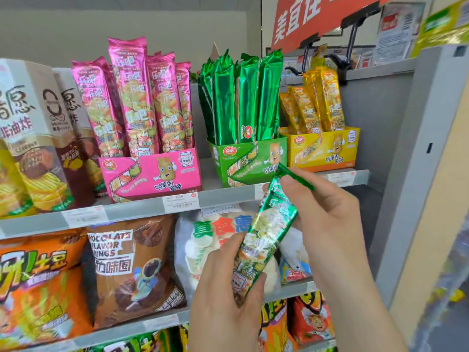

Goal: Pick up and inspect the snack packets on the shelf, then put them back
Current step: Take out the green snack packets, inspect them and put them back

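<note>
Shelf: packet between left grip, right grip

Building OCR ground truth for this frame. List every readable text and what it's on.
"美宜佳": red hanging sign
"乐吧": pink packets
"乐吧": green packet, the one being held
"HOCOLATE FLAVOR RINGS", first letter hidden: brown bag
"非油炸": beige box
"真食惠": white bag
"土豆": orange bag
Price tags: too blurred to read.
Notices at top right: too small to read.
</note>
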`<state>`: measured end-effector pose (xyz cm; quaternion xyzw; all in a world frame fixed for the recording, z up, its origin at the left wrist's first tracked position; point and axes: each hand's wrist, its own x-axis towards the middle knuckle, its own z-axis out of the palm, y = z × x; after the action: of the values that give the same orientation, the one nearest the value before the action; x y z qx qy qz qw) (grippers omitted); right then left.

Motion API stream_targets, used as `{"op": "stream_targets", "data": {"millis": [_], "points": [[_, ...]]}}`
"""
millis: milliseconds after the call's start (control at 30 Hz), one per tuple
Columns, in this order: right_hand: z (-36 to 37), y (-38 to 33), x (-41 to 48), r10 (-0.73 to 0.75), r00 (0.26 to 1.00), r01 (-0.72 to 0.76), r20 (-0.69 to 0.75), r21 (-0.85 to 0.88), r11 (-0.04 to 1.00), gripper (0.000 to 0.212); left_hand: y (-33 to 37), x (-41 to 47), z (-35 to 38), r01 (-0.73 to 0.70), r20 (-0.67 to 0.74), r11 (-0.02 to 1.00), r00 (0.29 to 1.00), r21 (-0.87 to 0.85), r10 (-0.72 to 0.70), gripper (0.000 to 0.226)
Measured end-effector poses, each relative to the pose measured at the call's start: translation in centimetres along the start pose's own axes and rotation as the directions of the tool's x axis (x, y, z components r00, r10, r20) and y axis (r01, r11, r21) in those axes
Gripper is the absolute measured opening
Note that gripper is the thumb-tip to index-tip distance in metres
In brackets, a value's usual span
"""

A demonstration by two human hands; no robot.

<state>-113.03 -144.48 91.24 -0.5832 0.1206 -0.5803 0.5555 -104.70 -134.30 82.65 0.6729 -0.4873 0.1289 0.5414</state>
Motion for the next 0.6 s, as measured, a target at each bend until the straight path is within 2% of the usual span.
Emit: {"op": "stream_targets", "data": {"millis": [167,300,433,500,567,600], "points": [[-0.1,0.0,-0.2,0.133,0.989,-0.128,-0.058,0.082,0.988,0.011,-0.6,-0.2,-0.6,-0.040,0.039,0.999,0.998,0.001,0.040,0.075],[-0.4,-0.1,-0.2,0.181,0.983,-0.181,0.018,0.188,0.965,0.014,-0.9,-0.5,-1.3,-0.009,0.105,0.998,0.994,-0.065,0.016,0.070],[-0.3,0.2,-0.1,0.213,0.970,-0.239,0.120,0.296,0.925,0.011,-0.8,-0.4,-2.1,0.096,0.171,0.969,0.984,-0.228,-0.057,0.064],[-0.1,0.6,-0.2,0.220,0.959,-0.274,0.181,0.374,0.886,0.027,-0.6,-0.6,-2.8,0.189,0.287,0.904,0.955,-0.383,-0.078,0.059],[0.2,0.9,-0.4,0.208,0.951,-0.286,0.227,0.399,0.871,0.038,-0.2,-1.0,-3.4,0.352,0.441,0.756,0.893,-0.551,-0.095,0.061],[0.4,1.1,-0.5,0.194,0.950,-0.282,0.245,0.406,0.869,0.043,0.0,-1.1,-3.5,0.436,0.487,0.677,0.864,-0.593,-0.130,0.070]]}}
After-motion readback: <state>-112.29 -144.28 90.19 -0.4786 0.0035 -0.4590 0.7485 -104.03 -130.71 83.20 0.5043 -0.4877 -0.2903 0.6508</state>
